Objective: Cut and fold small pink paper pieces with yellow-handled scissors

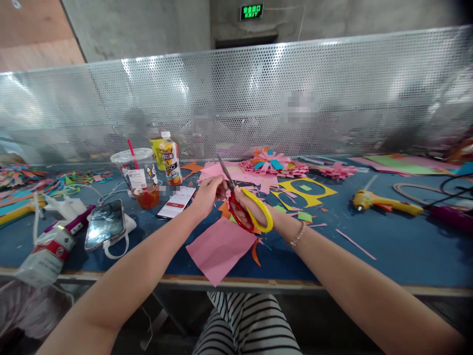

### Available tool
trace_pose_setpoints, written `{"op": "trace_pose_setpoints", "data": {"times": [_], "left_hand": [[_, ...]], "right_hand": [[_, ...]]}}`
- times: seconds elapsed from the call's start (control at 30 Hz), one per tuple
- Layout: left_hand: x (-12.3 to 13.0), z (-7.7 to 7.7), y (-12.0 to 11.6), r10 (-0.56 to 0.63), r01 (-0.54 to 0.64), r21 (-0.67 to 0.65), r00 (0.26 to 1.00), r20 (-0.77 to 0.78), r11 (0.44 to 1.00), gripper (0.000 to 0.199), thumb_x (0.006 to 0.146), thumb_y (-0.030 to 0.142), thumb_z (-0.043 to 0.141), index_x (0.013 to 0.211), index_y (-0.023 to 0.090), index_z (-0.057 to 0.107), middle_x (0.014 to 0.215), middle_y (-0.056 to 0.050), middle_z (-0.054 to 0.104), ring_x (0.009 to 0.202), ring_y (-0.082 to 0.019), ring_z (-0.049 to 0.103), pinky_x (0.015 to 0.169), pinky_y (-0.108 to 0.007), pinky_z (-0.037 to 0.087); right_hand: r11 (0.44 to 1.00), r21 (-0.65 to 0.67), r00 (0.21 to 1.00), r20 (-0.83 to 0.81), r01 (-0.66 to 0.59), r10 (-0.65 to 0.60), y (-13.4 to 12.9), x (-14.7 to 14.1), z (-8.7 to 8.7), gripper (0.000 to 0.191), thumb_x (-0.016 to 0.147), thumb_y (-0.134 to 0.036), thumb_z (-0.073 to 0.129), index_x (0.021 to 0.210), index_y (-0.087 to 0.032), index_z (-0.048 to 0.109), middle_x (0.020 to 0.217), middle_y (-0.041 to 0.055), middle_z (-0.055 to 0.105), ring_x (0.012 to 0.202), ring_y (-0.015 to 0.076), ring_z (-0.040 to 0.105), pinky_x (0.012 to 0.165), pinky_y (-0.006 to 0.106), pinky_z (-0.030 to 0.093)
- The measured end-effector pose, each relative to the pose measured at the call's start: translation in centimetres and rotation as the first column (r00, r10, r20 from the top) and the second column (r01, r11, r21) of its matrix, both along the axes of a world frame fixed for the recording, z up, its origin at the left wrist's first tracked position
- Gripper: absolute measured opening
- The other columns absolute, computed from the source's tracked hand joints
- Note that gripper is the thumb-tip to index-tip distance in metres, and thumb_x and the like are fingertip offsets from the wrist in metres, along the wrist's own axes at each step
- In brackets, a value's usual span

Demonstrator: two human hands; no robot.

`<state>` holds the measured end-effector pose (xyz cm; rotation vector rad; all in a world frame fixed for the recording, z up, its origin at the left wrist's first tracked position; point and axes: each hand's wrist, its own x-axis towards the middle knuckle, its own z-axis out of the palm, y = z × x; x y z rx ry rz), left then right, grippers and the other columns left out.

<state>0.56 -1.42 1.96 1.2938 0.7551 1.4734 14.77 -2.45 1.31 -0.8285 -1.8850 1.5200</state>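
Note:
My right hand (pixel 247 206) is closed around the scissors (pixel 263 217), which have one yellow and one red handle loop. Their metal blades point up and away, slightly parted, beside the fingers of my left hand (pixel 212 191). That left hand is closed in a pinch at the lower edge of a piece of pink paper (pixel 212 171); the fingertips partly hide the grip. Below both hands, a pink paper square (pixel 221 249) lies on the blue table (pixel 303 261). Orange and green scraps are scattered under the scissors.
Yellow cut-out paper (pixel 314 190) and pink paper flowers (pixel 269 162) lie beyond my hands. On the right is a yellow glue gun (pixel 386 201). Leftward stand a plastic cup (pixel 138 172) and a bottle (pixel 170 160), near two phones (pixel 106 224). A perforated metal panel (pixel 236 98) rises behind.

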Motion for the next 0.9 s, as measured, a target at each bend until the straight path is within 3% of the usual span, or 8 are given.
{"op": "trace_pose_setpoints", "data": {"times": [0.3, 0.57, 0.77, 0.9], "left_hand": [[-0.12, -0.12, 0.19, 0.007, -0.007, 0.015, 1.000, -0.014, 1.000, 0.029, 0.077, 0.032, 0.048, 0.054, 0.015, 0.052, 0.043, 0.002, 0.045, 0.041, -0.007, 0.042, 0.045, -0.021, 0.030], [-0.11, -0.04, 0.18, -0.003, 0.003, -0.002, 1.000, 0.029, 1.000, 0.027, 0.075, 0.030, 0.050, 0.053, 0.015, 0.051, 0.044, 0.002, 0.044, 0.042, -0.007, 0.041, 0.044, -0.021, 0.030], [-0.04, 0.13, -0.06, -0.131, 0.137, -0.064, 0.988, 0.087, 0.989, 0.025, 0.073, 0.027, 0.050, 0.051, 0.014, 0.050, 0.044, 0.003, 0.042, 0.041, -0.006, 0.040, 0.044, -0.020, 0.031], [0.00, 0.04, -0.02, -0.141, 0.145, -0.069, 0.988, 0.069, 0.987, 0.025, 0.073, 0.027, 0.051, 0.052, 0.014, 0.050, 0.044, 0.003, 0.043, 0.041, -0.006, 0.040, 0.044, -0.020, 0.031]], "right_hand": [[1.000, -0.015, 1.000, 0.006, 0.028, -0.028, -0.01, 0.21, 0.08, 0.054, 0.080, -0.067, 0.025, 0.056, -0.020, 0.037, 0.034, -0.0067, 0.032, 0.023, 0.0081, 0.032, 0.023, 0.021, 0.030], [0.995, -0.059, 0.995, 0.068, 0.083, -0.079, 0.03, -0.06, 0.09, 0.056, 0.078, -0.070, 0.022, 0.056, -0.020, 0.034, 0.033, -0.0082, 0.027, 0.021, 0.0069, 0.028, 0.021, 0.020, 0.024], [1.000, -0.031, 1.000, -0.009, 0.003, -0.003, -0.21, 0.52, 0.65, 0.051, 0.079, -0.065, 0.030, 0.055, -0.020, 0.036, 0.034, -0.0064, 0.031, 0.025, 0.0076, 0.031, 0.026, 0.021, 0.028], [0.999, -0.033, 1.000, 0.016, 0.002, -0.001, -0.40, 0.50, 0.92, 0.054, 0.080, -0.066, 0.028, 0.053, -0.020, 0.035, 0.034, -0.0059, 0.031, 0.026, 0.0079, 0.034, 0.026, 0.021, 0.028]]}}
